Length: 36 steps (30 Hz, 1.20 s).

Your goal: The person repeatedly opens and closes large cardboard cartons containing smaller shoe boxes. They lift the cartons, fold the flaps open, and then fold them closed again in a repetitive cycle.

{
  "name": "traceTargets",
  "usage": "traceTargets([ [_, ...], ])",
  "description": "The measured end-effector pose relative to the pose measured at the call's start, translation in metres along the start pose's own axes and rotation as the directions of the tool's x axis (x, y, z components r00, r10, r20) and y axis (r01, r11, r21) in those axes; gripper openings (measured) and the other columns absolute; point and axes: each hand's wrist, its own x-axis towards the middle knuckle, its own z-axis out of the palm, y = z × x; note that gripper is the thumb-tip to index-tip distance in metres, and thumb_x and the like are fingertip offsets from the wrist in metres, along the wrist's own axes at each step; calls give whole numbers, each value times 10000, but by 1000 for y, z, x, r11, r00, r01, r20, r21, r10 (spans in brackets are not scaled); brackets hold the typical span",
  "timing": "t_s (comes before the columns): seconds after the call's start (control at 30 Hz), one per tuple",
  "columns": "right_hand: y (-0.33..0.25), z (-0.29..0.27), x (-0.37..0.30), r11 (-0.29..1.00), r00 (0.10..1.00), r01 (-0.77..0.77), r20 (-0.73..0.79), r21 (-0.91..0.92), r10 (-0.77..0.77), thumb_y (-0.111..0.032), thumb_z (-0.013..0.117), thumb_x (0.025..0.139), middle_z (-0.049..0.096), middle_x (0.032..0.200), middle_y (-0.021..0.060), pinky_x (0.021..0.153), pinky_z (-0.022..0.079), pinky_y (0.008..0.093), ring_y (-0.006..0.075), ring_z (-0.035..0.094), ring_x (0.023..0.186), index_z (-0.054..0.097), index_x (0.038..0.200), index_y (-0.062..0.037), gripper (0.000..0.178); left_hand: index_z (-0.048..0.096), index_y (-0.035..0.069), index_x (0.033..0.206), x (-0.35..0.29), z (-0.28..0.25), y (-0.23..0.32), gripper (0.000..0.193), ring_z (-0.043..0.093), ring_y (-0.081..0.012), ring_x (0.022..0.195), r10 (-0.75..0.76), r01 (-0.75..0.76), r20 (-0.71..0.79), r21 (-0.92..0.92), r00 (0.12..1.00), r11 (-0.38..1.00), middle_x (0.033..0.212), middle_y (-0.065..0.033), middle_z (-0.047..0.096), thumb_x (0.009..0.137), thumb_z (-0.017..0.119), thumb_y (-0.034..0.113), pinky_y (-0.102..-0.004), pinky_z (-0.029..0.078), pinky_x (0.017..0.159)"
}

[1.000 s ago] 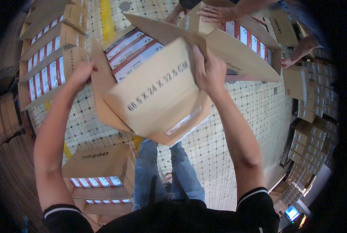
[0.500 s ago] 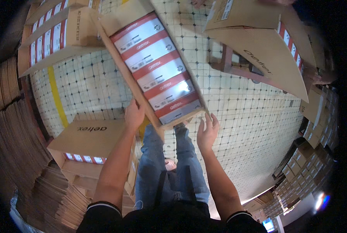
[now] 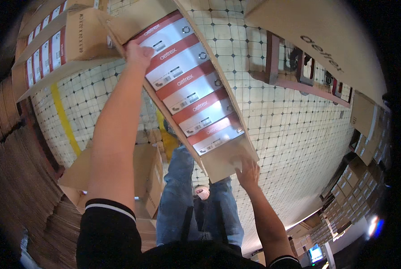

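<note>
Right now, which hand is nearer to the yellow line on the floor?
Left. The left hand grips the far end of the open carton, toward the yellow line; the right hand holds the near end, farther away.

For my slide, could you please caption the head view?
Both hands, left and right, grip an open carton of red-and-white boxes.
</note>
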Motion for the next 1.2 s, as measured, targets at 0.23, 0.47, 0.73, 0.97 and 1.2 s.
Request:
traceTargets([
  [0.23,-10,25,10,954,854,58,-510,293,105,-230,742,816,490,1226,239,950,401,509,423,480,1126,467,1276,-4,581,380,102,1414,56,15,16,595,530,-210,1144,-72,-37,-318,-323,946,946,1323,-110,521,960,322,482,-349,451,945],
  [0.47,-33,12,43,898,674,-137,-625,419,394,-307,749,853,363,1302,276,936,441,486,425,463,1166,344,1366,-6,719,498,146,1286,51,11,11,619,523,-147,1115,-71,-79,-317,-437,946,896,1259,-22,547,876,403,600,-329,462,890],
  [0.73,-4,-4,79,888,788,-170,-482,427,382,-140,589,928,617,1001,174,737,505,449,371,624,887,568,1133,-51,224,513,37,1177,42,3,23,455,585,-226,1003,-157,5,-269,-491,950,871,1179,-130,561,952,422,421,-367,530,834],
  [0.97,0,0,75,927,810,-121,-505,355,299,-96,584,880,636,948,137,708,508,435,364,627,855,620,1004,-59,133,487,95,1347,31,10,68,441,474,-350,1259,-154,61,-234,-364,960,930,1383,-167,486,1013,313,325,-507,467,995],
  [1.2,-3,-1,77,917,788,-91,-535,388,304,-113,598,883,638,941,128,687,507,431,363,628,828,629,1002,-70,131,553,117,1260,53,14,49,436,550,-309,1109,-114,-85,-396,-450,911,889,1195,-164,570,969,371,385,-491,483,953],
])
